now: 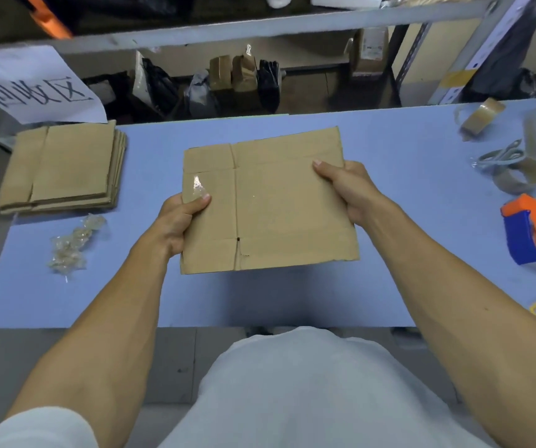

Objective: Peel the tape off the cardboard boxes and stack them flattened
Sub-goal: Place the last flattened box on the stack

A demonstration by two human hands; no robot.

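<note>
So the flattened box is held above the blue table, left hand and right hand each gripping a side edge. A scrap of tape sits by the left thumb, probably peel that, then onto the stack at far left.

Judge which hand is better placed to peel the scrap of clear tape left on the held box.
Left. The left hand grips the flattened box at its left edge with the thumb right at the clear tape scrap. The right hand grips the opposite edge, well placed to steady it.
</note>
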